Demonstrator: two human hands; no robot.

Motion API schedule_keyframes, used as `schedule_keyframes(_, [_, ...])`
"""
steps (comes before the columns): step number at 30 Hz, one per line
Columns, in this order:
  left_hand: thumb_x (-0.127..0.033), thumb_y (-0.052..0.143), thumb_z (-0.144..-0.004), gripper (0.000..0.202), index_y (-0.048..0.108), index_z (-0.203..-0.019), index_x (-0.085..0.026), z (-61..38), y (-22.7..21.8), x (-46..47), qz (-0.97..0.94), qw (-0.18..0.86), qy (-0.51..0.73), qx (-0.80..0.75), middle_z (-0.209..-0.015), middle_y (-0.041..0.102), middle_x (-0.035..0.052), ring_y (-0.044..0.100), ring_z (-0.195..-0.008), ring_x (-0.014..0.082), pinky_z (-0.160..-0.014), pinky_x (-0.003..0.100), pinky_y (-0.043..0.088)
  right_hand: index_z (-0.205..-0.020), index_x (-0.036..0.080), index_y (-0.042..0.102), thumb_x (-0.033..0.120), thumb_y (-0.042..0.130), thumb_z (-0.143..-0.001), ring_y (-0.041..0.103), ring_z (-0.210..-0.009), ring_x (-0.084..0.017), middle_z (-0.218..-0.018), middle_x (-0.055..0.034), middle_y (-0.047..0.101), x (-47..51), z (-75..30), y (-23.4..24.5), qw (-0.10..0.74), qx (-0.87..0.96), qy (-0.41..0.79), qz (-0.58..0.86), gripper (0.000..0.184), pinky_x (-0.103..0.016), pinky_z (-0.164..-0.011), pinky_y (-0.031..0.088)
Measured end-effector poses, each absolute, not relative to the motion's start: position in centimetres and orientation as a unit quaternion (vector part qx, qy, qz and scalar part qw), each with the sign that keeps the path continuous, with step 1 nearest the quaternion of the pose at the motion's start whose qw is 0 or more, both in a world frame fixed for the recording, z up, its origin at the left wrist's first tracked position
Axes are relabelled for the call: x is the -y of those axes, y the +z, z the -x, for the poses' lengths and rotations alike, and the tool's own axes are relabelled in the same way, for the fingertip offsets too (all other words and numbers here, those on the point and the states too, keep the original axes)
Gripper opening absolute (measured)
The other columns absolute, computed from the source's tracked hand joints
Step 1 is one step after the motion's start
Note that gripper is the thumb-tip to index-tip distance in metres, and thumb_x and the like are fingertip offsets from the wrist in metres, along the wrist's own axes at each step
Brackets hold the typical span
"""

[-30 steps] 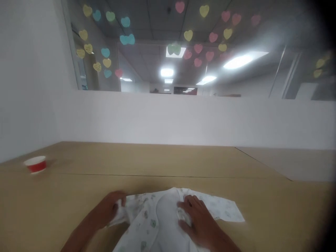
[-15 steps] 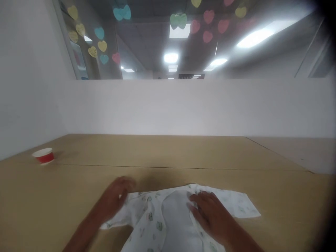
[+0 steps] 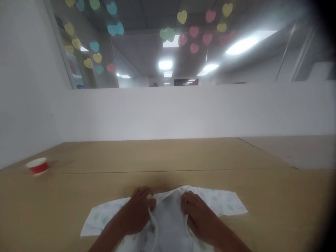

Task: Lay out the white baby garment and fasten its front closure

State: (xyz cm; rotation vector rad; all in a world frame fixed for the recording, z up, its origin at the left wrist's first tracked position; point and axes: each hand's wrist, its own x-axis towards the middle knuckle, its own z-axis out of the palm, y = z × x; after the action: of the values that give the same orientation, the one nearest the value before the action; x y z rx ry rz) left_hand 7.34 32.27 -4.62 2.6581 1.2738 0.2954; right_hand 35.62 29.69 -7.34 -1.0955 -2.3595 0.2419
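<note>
At lower centre, a baby garment (image 3: 225,204) lies flat on the bench (image 3: 168,157), sleeves running left-right; left hand (image 3: 138,215) and right hand (image 3: 201,218) each clamp their grip on its front edges.

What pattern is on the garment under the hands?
The baby garment is white with small pale green prints; head view shows it.

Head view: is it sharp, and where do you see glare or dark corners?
In the head view all is soft: the printed garment, the left hand and the right hand lack crisp edges; ceiling lights glare white; the picture's right edge fades to black.
</note>
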Motion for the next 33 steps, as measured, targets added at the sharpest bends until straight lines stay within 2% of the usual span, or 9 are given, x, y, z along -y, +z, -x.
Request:
schedule_keyframes(5, [-0.002,0.041,-0.049,0.048,0.056,-0.089,-0.024,-7.9,-5.7,-31.5,-0.891,0.200,0.106,-0.393,-0.136,0.030,-0.0054,0.023,-0.131,0.0214,-0.107,0.038,0.026,-0.086,0.014,0.044,-0.006,0.036,-0.055,0.040,-0.090,-0.017,-0.092,-0.0029,0.048,-29.7,-35.7,-6.4,0.308,0.872,0.107,0.366,0.037,-0.031,-0.081,0.036])
schedule_keyframes(9, [-0.009,0.048,-0.051,0.020,0.054,-0.069,-0.017,-8.0,-5.5,-31.5,-0.886,0.204,0.121,-0.398,-0.125,0.042,-0.0055,0.031,-0.124,0.0211,-0.106,0.037,0.024,-0.093,0.015,0.048,-0.007,0.036,-0.056,0.039,-0.093,-0.017,-0.092,-0.0038,0.047,-29.6,-35.7,-6.2,0.300,0.868,0.105,0.382,0.044,-0.030,-0.080,0.035])
schedule_keyframes(14, [-0.016,0.047,-0.082,0.006,0.053,-0.081,-0.017,-7.8,-4.9,-33.6,-0.882,0.089,0.269,-0.377,-0.111,0.053,0.0003,0.043,-0.109,0.0172,-0.100,0.036,0.026,-0.100,0.019,0.055,-0.005,0.037,-0.054,0.038,-0.095,-0.019,-0.091,-0.0030,0.048,-29.9,-35.4,-6.5,0.305,0.878,0.091,0.358,0.055,-0.034,-0.088,0.034])
schedule_keyframes(17, [-0.021,0.047,-0.085,0.010,0.053,-0.093,-0.018,-7.8,-5.3,-34.3,-0.839,0.115,0.352,-0.399,-0.106,0.054,0.0027,0.045,-0.106,0.0168,-0.100,0.036,0.027,-0.097,0.019,0.058,-0.007,0.037,-0.057,0.039,-0.097,-0.018,-0.095,-0.0034,0.048,-30.1,-35.4,-6.8,0.328,0.878,0.089,0.337,0.052,-0.034,-0.088,0.035])
schedule_keyframes(20, [-0.009,0.041,-0.068,0.036,0.058,-0.098,-0.020,-8.1,-5.8,-33.7,-0.855,0.204,0.280,-0.385,-0.107,0.053,0.0038,0.043,-0.109,0.0194,-0.103,0.039,0.023,-0.102,0.023,0.058,-0.007,0.035,-0.063,0.041,-0.102,-0.017,-0.101,-0.0019,0.051,-30.2,-35.6,-6.9,0.335,0.886,0.090,0.309,0.054,-0.035,-0.092,0.035])
schedule_keyframes(22, [-0.006,0.038,-0.068,0.047,0.059,-0.107,-0.024,-8.5,-6.0,-33.0,-0.874,0.209,0.232,-0.372,-0.116,0.051,0.0035,0.039,-0.117,0.0199,-0.104,0.041,0.021,-0.104,0.025,0.058,-0.007,0.035,-0.066,0.041,-0.106,-0.017,-0.106,-0.0003,0.052,-30.3,-35.9,-7.0,0.330,0.888,0.081,0.309,0.056,-0.037,-0.096,0.034])
schedule_keyframes(27, [-0.024,0.031,-0.099,0.028,0.058,-0.109,-0.027,-9.1,-6.4,-32.7,-0.898,0.060,0.200,-0.386,-0.114,0.058,-0.0023,0.035,-0.125,0.0225,-0.106,0.051,0.013,-0.109,0.029,0.064,0.010,0.039,-0.084,0.028,-0.131,-0.019,-0.141,0.0008,0.035,-31.1,-36.1,-6.3,0.287,0.865,0.066,0.405,0.039,-0.043,-0.109,0.025])
schedule_keyframes(30, [-0.031,0.035,-0.100,0.027,0.061,-0.105,-0.027,-9.0,-7.5,-33.5,-0.877,-0.069,0.258,-0.399,-0.128,0.054,-0.0031,0.032,-0.132,0.0257,-0.105,0.056,0.012,-0.111,0.029,0.066,0.035,0.031,-0.099,0.023,-0.137,-0.022,-0.148,0.0003,0.029,-32.1,-35.3,-5.3,0.191,0.843,0.042,0.502,0.037,-0.043,-0.110,0.024])
schedule_keyframes(33, [-0.034,0.038,-0.099,0.029,0.062,-0.113,-0.025,-9.0,-8.8,-34.4,-0.839,-0.201,0.281,-0.421,-0.147,0.035,0.0051,0.026,-0.137,0.0302,-0.103,0.061,0.017,-0.127,0.026,0.059,0.045,0.026,-0.101,0.031,-0.134,-0.024,-0.145,-0.0043,0.036,-33.2,-34.5,-4.8,0.120,0.830,-0.008,0.545,0.046,-0.044,-0.108,0.029])
